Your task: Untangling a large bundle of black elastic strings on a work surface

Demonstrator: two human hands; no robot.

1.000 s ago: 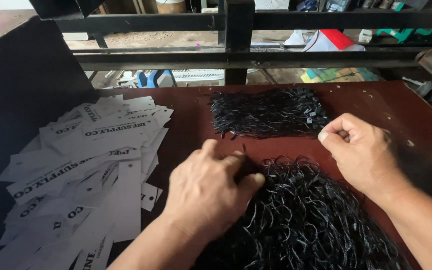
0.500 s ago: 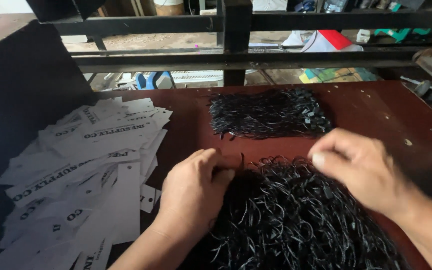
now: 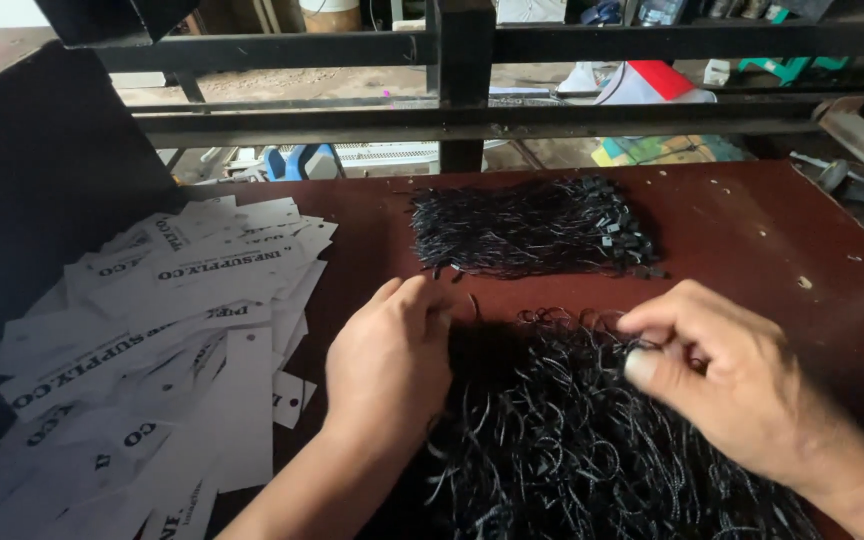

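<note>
Resting on a reddish-brown table (image 3: 752, 215), both hands work at a loose heap of black looped strings (image 3: 572, 440). The left hand (image 3: 389, 365) lies curled on the heap's left edge. The right hand (image 3: 722, 380) pinches strings between thumb and fingers. A neater string bundle (image 3: 532, 228) lies beyond; white paper tags (image 3: 167, 330) are scattered left.
</note>
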